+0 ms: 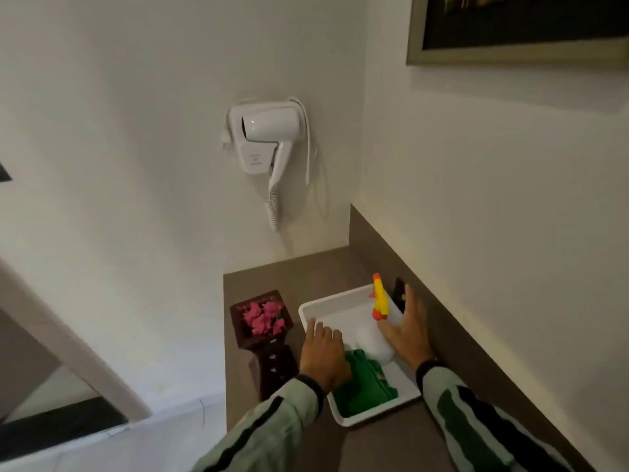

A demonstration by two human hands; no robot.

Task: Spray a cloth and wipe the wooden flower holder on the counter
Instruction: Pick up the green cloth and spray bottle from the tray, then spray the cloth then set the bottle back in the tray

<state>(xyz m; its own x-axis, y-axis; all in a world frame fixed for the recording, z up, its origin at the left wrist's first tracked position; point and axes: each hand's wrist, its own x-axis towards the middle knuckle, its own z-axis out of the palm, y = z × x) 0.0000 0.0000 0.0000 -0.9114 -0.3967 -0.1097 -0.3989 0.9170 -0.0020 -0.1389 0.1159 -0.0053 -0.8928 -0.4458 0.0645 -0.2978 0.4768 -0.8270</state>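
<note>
A dark wooden flower holder (269, 349) with pink flowers in its top stands on the brown counter (292, 274), left of a white tray (326, 306). In the tray lie a green cloth (364, 383) and a white spray bottle (372, 342) with a yellow and orange trigger head. My left hand (323, 356) hovers flat over the tray, fingers apart, just above the cloth's far edge. My right hand (408, 330) is spread open beside the bottle's neck, its palm close to the bottle. Neither hand grips anything.
A white hair dryer (263, 141) hangs on the wall above the counter's far end, its coiled cord dangling. A low brown backsplash (381, 240) runs along the right wall. A small dark object (399, 291) stands behind the tray. A framed picture (510, 28) hangs at top right.
</note>
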